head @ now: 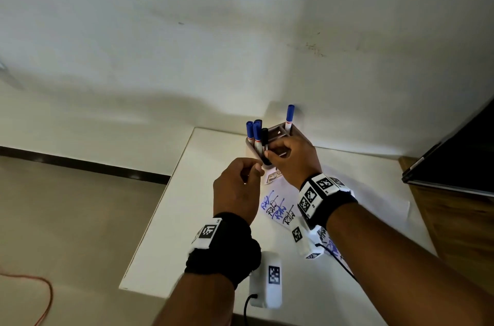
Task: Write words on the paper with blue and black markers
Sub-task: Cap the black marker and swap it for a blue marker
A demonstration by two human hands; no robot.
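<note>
A grey divided marker holder stands at the table's far edge. Several blue-capped markers stand in its left part, and one more blue marker at the back right. My right hand reaches over the holder, fingers closed on a black marker that stands in it. My left hand hovers just left of the holder's front, fingers curled with nothing seen in them. The paper lies below the hands, with blue and black words written on it; my right wrist hides part of it.
The white table has its left edge near my left arm, with bare floor beyond. A dark screen leans at the right over a wooden surface. Both wrists carry white tracker boxes with cables. An orange cord lies on the floor at the lower left.
</note>
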